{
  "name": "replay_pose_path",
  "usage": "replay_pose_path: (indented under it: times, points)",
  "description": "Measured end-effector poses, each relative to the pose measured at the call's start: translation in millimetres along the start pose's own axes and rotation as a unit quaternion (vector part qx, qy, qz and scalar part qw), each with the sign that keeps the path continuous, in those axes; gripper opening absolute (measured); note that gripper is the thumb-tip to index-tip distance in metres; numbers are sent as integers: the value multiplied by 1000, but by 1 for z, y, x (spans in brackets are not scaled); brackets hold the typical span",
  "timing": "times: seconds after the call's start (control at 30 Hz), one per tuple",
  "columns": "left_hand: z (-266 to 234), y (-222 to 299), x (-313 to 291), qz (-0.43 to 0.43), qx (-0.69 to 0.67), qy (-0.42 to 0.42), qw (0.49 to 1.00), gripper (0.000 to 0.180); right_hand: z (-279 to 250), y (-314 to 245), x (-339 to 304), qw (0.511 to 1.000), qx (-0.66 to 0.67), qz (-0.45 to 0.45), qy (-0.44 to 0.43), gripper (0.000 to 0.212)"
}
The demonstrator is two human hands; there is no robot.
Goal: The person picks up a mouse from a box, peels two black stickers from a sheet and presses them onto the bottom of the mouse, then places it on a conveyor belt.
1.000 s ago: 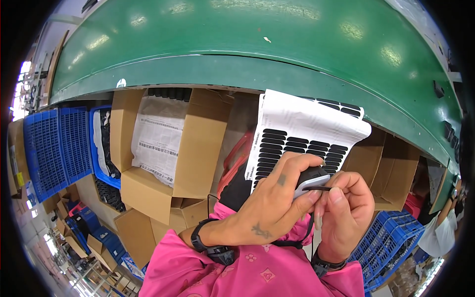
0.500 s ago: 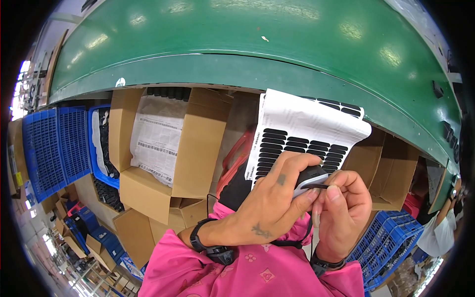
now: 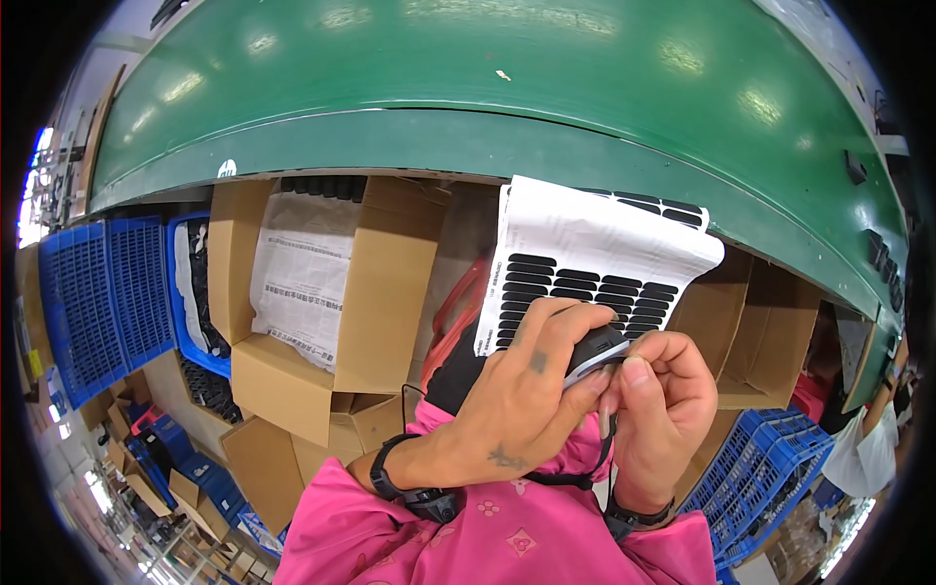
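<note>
Head view, change: half a second ago I saw the black strip (image 3: 618, 359) stretched along the device's grey edge; now only a sliver shows at the fingertips, and more of the device's black side is visible.
Device (image 3: 597, 346): black with a pale grey edge, tilted, held above the lap.
Left hand (image 3: 541, 380): curled around the device, hiding much of it from me.
Right hand (image 3: 668, 400): thumb and forefinger pinching the strip beside the grey edge.
Sticker sheet (image 3: 585, 239): white with black stickers, partly behind the left hand.
Around: green surface (image 3: 439, 58), open carton (image 3: 390, 273), blue crate (image 3: 756, 478).
</note>
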State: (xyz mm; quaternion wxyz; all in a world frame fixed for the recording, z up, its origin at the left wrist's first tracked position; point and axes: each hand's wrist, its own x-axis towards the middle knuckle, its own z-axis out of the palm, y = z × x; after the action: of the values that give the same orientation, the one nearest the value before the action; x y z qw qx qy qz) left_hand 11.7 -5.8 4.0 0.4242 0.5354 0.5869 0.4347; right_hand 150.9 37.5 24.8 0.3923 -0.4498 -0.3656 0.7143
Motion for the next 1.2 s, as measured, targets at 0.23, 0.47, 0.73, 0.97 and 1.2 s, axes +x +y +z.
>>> replay_pose_path:
  times: [0.23, 0.47, 0.73, 0.97, 1.2]
  points:
    - [2, -5, -3, 4, 27, 12, 1000, 49, 2, 3, 1, 1000, -18, -2, 14, 8]
    - [-4, -1, -3, -87, -119, -15, 989, 42, 7, 10, 12, 991, -86, -74, 64, 11]
    - [-9, -2, -2, -205, -406, -37, 890, 43, -28, 20, 6, 985, -170, -20, -2, 17]
    - [-1, -13, -7, -158, -342, -15, 926, 47, -22, 29, 0, 964, -234, -45, -116, 23]
    - [2, -13, -7, -144, -349, -12, 926, 48, -21, 26, 0, 963, -244, -37, -110, 19]
